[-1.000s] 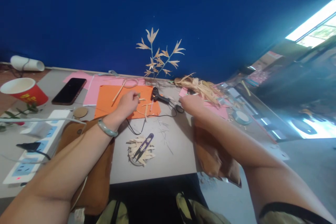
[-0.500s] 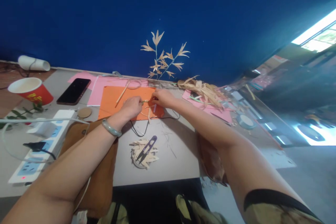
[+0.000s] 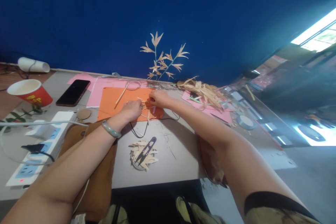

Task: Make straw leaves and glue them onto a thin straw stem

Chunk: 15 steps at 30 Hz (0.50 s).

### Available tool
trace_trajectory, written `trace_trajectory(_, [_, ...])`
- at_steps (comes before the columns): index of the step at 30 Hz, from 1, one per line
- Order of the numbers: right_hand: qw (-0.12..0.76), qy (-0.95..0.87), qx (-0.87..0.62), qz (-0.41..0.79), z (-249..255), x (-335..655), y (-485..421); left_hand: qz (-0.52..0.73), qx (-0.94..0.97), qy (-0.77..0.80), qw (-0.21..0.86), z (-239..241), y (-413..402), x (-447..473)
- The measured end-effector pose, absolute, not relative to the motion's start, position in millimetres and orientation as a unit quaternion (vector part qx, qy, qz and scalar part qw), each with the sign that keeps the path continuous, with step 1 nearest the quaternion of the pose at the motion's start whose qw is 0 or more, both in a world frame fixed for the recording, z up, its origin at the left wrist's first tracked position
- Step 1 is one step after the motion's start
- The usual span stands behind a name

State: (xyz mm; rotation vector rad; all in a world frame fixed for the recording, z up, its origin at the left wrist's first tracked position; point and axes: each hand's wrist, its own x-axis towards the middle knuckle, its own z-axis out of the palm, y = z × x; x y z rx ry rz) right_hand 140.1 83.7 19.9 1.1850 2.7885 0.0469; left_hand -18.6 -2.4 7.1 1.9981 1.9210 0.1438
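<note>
My left hand (image 3: 133,109) is closed over the orange sheet (image 3: 111,96), a bracelet round its wrist. Just right of it, my right hand (image 3: 159,98) is closed too, fingertips pinched. A short thin piece, yellowish-green at one end, shows between the fingertips, too small to name. Below the hands lie pale thin strips (image 3: 148,114) and a black cord (image 3: 138,136). Nearer to me, dark thread snips (image 3: 146,151) rest on a small heap of pale, pointed husk pieces (image 3: 134,153). Behind the hands stands a branch with dried pale flowers (image 3: 162,63).
To the left are a phone (image 3: 73,93), a red paper cup (image 3: 35,94), a white power strip (image 3: 46,147) with cables, and a brown leather piece (image 3: 101,168). Dried husks (image 3: 207,93) lie on pink paper (image 3: 222,114) to the right, near a tape roll (image 3: 246,121).
My right hand has shifted slightly left. My left hand has dipped a little, and less of the yellowish-green piece shows between the fingers.
</note>
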Motion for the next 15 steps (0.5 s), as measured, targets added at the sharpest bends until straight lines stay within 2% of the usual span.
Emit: trace_trajectory(15, [0.049,0.922,0.383,-0.021,12.8,123.8,89.2,0.057,0.721,0.67,0.167,3.4,-1.9,-17.3])
